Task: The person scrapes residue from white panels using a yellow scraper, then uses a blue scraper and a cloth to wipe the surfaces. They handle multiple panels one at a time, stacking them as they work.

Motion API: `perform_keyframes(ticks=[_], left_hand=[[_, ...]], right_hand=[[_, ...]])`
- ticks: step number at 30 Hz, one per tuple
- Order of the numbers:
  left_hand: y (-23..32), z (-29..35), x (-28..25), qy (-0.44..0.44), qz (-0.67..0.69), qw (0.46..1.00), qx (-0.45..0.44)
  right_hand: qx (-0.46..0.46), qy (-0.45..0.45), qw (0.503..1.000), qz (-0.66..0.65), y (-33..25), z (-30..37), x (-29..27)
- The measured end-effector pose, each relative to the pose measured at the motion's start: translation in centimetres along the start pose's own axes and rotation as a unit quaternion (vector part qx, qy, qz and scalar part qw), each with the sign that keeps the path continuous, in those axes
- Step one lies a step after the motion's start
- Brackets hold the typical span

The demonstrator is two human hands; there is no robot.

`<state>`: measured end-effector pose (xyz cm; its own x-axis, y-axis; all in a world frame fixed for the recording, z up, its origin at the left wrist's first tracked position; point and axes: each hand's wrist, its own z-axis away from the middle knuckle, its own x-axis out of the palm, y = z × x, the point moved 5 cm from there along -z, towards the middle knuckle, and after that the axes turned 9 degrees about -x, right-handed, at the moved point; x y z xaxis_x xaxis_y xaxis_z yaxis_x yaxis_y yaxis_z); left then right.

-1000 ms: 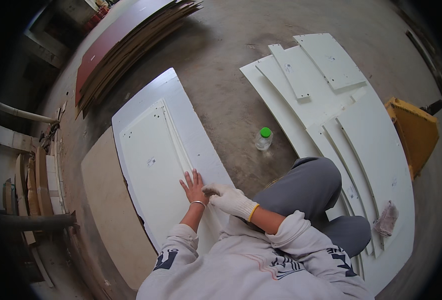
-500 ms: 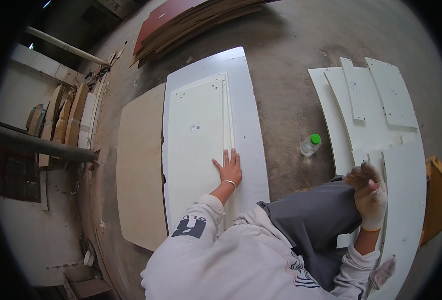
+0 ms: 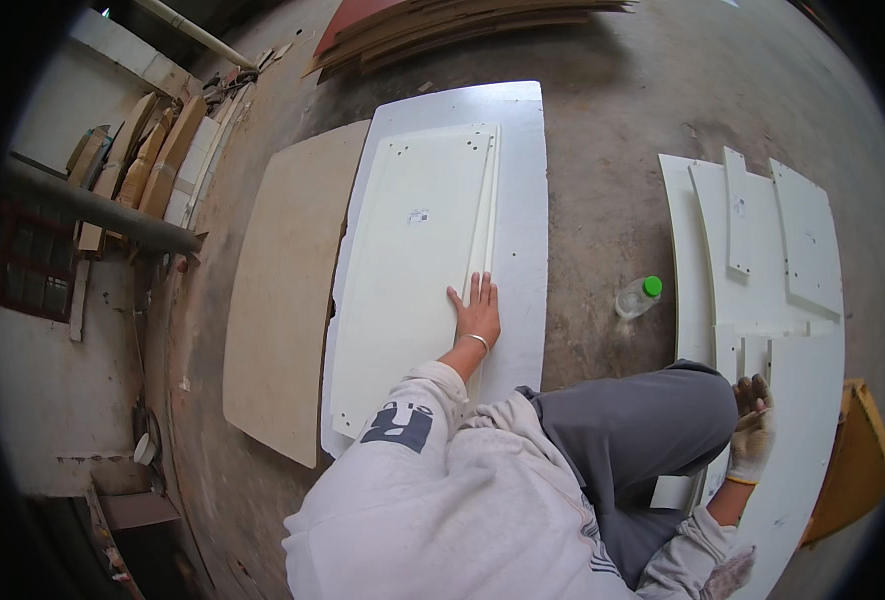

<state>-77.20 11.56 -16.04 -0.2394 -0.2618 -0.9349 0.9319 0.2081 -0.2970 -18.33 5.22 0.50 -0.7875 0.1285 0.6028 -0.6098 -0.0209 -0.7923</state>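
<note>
My bare left hand (image 3: 479,316) lies with fingers stretched out on the right edge of stacked white panels (image 3: 403,290). The top panel has small dark holes and a label. Under them is a larger whitish board (image 3: 523,230). My right hand (image 3: 753,430), in a soiled pale work glove, is beside my bent right knee. Its fingers are loosely bent and apart, with nothing seen in them. Close by are more white panels (image 3: 803,400), some narrow, with holes along their edges. Whether the glove touches them I cannot tell.
A clear bottle with a green cap (image 3: 639,297) stands on the concrete floor between the two panel groups. A beige board (image 3: 288,290) lies at left. Brown sheets (image 3: 463,40) are stacked at the far end. A yellow object (image 3: 853,460) is at right; a greyish cloth-like item (image 3: 731,575) lies lower right.
The view has shifted, so the panels sit further right in it. My right hand has dropped lower beside the knee. My left hand still rests on the panel stack.
</note>
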Motion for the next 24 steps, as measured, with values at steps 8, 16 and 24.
perform_keyframes(ticks=[8,16,24], left_hand=[[-1.1,-0.5,0.3,0.03,0.031,0.999,-0.015],[-2.7,0.4,-1.3,-0.043,0.104,0.967,-0.227],[-2.5,-2.1,-3.3,-0.009,0.066,0.973,-0.221]], right_hand=[[0.006,0.049,0.994,0.093,-1.7,3.4,0.4],[0.004,0.083,0.979,0.187,-5.1,8.1,-0.7],[0.078,0.087,0.916,0.383,-5.2,11.6,2.3]])
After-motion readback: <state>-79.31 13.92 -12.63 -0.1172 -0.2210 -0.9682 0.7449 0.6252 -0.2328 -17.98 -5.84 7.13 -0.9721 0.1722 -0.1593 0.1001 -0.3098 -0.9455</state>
